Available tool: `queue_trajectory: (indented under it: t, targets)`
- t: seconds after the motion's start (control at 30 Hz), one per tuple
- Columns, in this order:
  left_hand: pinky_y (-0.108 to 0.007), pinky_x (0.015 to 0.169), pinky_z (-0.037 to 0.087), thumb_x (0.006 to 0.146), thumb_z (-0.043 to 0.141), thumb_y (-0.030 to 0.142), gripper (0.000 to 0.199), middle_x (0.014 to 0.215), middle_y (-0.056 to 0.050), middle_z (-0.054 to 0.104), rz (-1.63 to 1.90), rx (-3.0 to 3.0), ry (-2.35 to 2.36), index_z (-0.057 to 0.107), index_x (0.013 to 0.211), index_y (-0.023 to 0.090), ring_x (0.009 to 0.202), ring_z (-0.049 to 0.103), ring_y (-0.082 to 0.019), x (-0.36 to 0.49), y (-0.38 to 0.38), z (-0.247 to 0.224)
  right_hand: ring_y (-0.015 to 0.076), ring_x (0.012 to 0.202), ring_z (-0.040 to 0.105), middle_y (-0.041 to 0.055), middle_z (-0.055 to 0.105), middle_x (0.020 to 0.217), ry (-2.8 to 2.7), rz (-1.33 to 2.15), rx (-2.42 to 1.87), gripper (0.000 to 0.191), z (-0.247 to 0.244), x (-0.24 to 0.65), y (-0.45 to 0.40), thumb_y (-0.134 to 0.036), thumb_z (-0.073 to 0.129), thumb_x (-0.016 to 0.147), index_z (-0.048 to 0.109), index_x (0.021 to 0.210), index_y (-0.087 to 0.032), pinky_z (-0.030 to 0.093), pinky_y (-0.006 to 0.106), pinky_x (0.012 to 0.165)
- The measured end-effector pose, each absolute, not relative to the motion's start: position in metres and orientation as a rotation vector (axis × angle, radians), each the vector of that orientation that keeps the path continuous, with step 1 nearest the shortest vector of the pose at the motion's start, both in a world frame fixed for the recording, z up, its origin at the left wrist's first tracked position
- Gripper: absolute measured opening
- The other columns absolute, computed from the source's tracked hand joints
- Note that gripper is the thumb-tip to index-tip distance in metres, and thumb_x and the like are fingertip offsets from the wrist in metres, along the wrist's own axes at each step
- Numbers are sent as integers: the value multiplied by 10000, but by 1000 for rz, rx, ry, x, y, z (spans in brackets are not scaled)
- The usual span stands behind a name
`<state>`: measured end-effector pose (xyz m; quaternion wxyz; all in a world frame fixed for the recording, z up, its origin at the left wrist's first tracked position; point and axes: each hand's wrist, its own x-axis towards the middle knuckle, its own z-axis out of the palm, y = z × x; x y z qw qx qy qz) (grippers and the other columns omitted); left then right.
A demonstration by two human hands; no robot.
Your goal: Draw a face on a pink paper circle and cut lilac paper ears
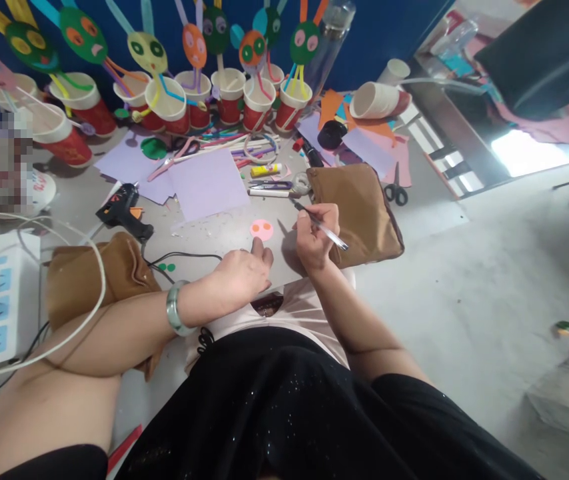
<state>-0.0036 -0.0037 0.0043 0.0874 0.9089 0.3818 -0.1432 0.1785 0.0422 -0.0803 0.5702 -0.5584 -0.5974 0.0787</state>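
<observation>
The grey table (pixel 204 237) spreads across the upper middle of the frame. Along its far edge, at the top, stands a row of red-and-white paper cups (pixel 294 115), with coloured paper faces (pixel 252 48) rising from them. Two brown pouches lie on either side of me: the left pouch (pixel 92 273) partly under my forearm, the right pouch (pixel 357 213) just beyond my right hand (pixel 317 233). A lavender sheet (pixel 209 183) lies above centre, with a black glue gun (pixel 127 210) to its lower left.

My left hand (pixel 244 273) is half open near the centre, fingers loosely bent downward, with nothing visible in its hold. My right hand is closed around a pen (pixel 333 237), its dark end pointing to the upper left. Black-handled scissors (pixel 396 187) lie right of the pouch.

The pink oval (pixel 262 235), bearing two orange spots (pixel 266 227), lies flat at centre, right by my left fingertips; I can't tell if they touch it. Smallest are two green dots (pixel 171 267), left of that hand.
</observation>
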Motion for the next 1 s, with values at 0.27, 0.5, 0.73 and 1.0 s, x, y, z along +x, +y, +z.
queue_trajectory:
  t: [0.27,0.5,0.73,1.0]
  targets:
    - [-342,657,565,1033,533,312,511,1481,-361,530,-436,2693,1112,527,1450,17,857,761,-274,-5,-1,7,141,559,612,-41,596,681,-1430,303,-1273,81,-85,177,44,-302,616,919,566,935,-242,485,282,540]
    - [-360,648,578,1013,580,379,651,1489,-407,495,-408,2683,1148,455,1523,-6,867,767,-314,-4,-2,3,143,531,618,-31,658,650,-1633,436,-1296,45,-71,174,37,-253,628,838,587,844,-235,499,281,547]
    - [-360,675,584,1018,542,303,653,1520,-441,434,-381,2663,1167,393,1566,-20,875,760,-297,-4,-2,-1,115,482,530,-47,614,586,-1750,500,-1296,98,-65,170,38,-252,634,813,572,739,-234,438,255,499]
    - [-374,694,607,1024,530,302,647,1526,-419,451,-404,2645,1155,398,1574,-13,899,770,-311,-3,-1,-1,123,503,542,-24,654,613,-1781,482,-1328,119,-68,172,40,-278,637,829,573,737,-237,434,270,519]
